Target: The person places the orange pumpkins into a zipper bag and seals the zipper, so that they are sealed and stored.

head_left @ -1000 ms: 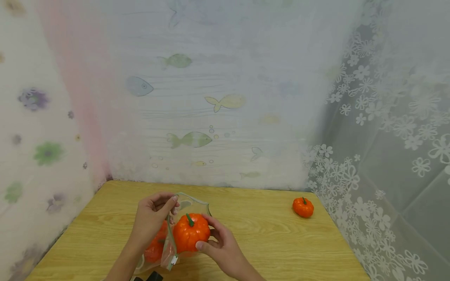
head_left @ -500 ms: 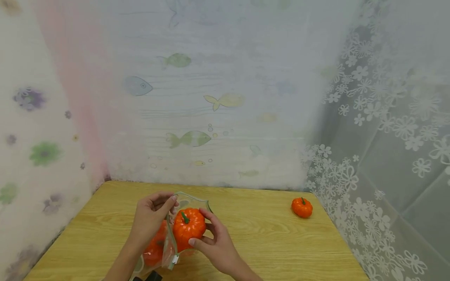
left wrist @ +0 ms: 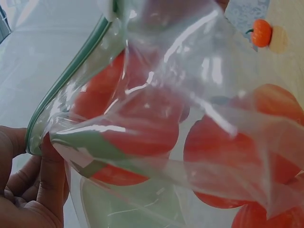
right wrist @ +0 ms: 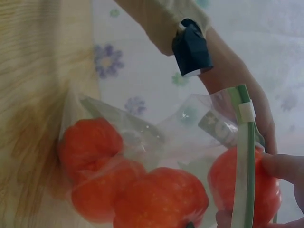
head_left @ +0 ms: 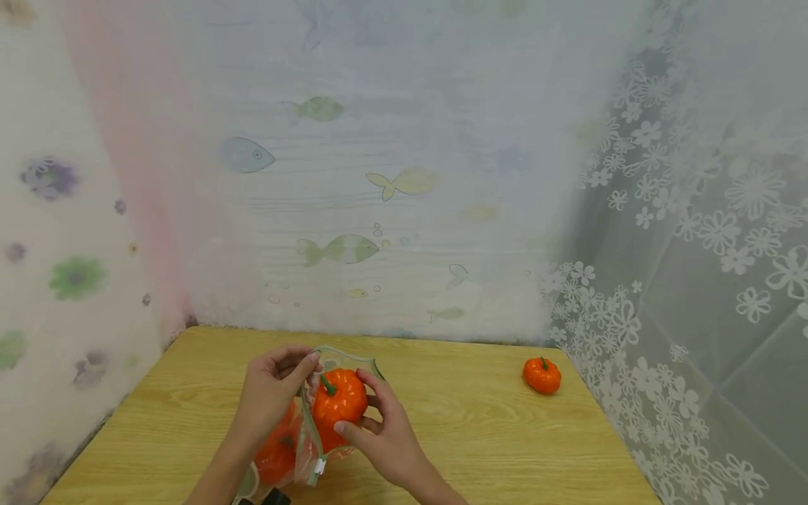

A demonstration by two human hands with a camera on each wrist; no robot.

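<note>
**Pumpkin at the mouth of a zip bag**

An orange pumpkin [head_left: 339, 398] with a green stem is sitting at the open mouth of a clear zip bag [head_left: 309, 449], above the near middle of the wooden bench [head_left: 454, 435]. The right hand [head_left: 385, 438] is cupping it from the right side, fingers curled around its body and thumb pressing on its front. The left hand [head_left: 274, 393] is pinching the bag's green-edged rim between thumb and fingertips, holding the mouth apart (the left wrist view shows the fingers [left wrist: 50, 190] closed on the green zip strip [left wrist: 66, 78]).

Inside the bag, more orange pumpkins [right wrist: 123, 185] are lying pressed together against the plastic; the right wrist view shows at least three, though folds and glare are blurring their outlines. The bag's lower part is resting on or just above the bench; which, I cannot tell.

Well apart, near the far right corner of the bench, a small pumpkin [head_left: 542, 375] is standing upright by itself beside the flowered curtain [head_left: 682, 280]. A fish-printed sheet [head_left: 379, 182] is hanging behind the bench.
</note>
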